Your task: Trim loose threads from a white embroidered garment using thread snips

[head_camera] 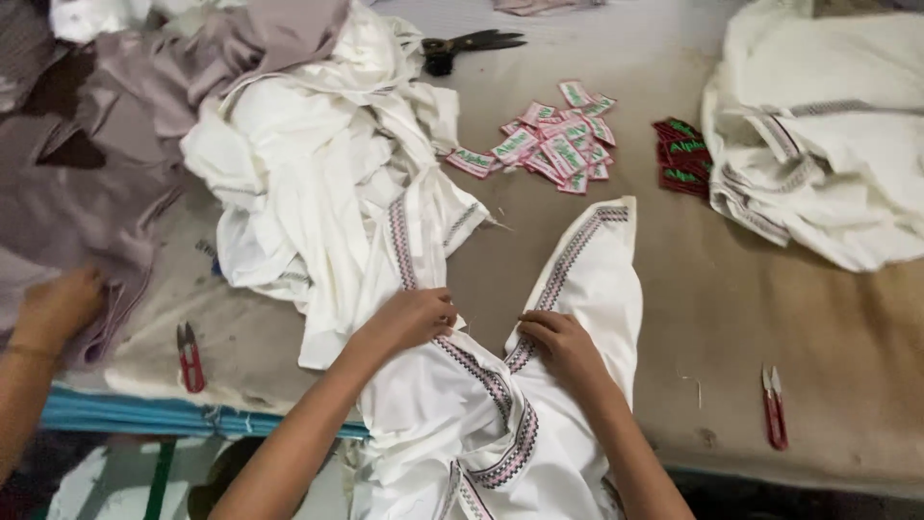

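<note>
- Shirt point(577, 289): white cloth with a patterned trim down its neck slit. It lies near the front edge of the table point(770, 318), in the middle.
- Left hand point(409, 318) rests on the left strip of trim. Its fingers are curled together and pinch the cloth.
- Right hand point(563, 342) rests on the right strip of trim. Its fingers are bent and press on the shirt. I cannot tell if they pinch it.
- The two hands are near each other, with the slit between them.
- A big pile of white cloth point(318, 164) lies just behind the shirt, to the left.
- Purple cloth point(106, 164) covers the far left. Another person's hand point(58, 308) lies on it.
- Pink tags point(558, 144) lie far from the hands, in the middle. Dark red tags point(681, 154) sit just right of them.
- More white cloth point(828, 135) is on the far right.
- Black scissors point(467, 46) lie at the far edge.
- Red snips point(191, 358) lie near, on the left. Other red snips point(775, 409) lie near, on the right.
</note>
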